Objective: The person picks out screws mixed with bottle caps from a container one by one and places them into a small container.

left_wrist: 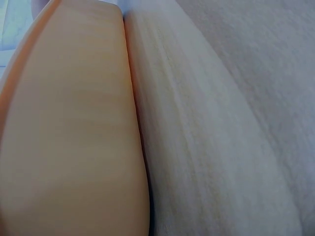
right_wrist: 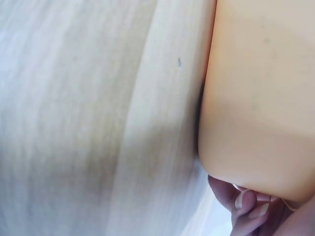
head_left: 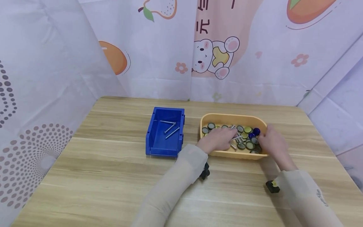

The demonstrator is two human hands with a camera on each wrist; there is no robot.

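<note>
Our right grip (head_left: pixel 273 143) clasped the oblong orange plastic tray (head_left: pixel 241 154). Beside our left grip (head_left: pixel 219 139), its hold unclear, we seemingly picked out silver metal bolts (head_left: pixel 233 147); next likely needed a secure pinch.

"What's on the table (head_left: pixel 113 176)?"
"A bin (head_left: pixel 158 140) on the left, a tray (head_left: pixel 238 154) to its right."
"Inside?"
"Three bolts (head_left: pixel 172 133) in the bin, bottle caps (head_left: pixel 250 145) and more bolts (head_left: pixel 233 147) in the tray. Left hand (head_left: pixel 219 138) in the tray, right hand (head_left: pixel 273 142) at its right end."
"Behind the table?"
"A curtain (head_left: pixel 158 63)."
</note>
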